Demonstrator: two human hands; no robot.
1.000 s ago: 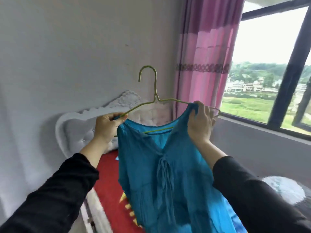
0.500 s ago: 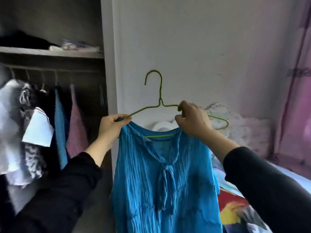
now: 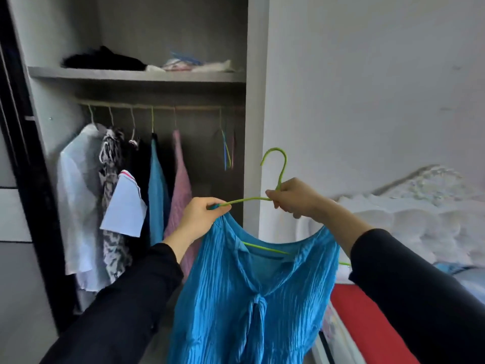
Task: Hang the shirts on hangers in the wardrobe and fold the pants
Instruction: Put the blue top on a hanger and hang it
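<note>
Hanging on a green hanger, the blue shirt is sitting before the open wardrobe, whose rail is carrying garments and spare hangers. The hook is pointing up, with the hanger's long axis running left-right. The left hand is pinching the hanger end and shirt shoulder; the right hand is gripping the hanger neck.

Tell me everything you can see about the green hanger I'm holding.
The green hanger is thin and wire-like, with an open hook on top. It is upright, slightly tilted, before the wardrobe's right panel, not on the rail. The right hand grips the base of its neck; the left hand pinches its left arm with the blue shirt's shoulder. Its lower bar shows inside the neckline.
</note>
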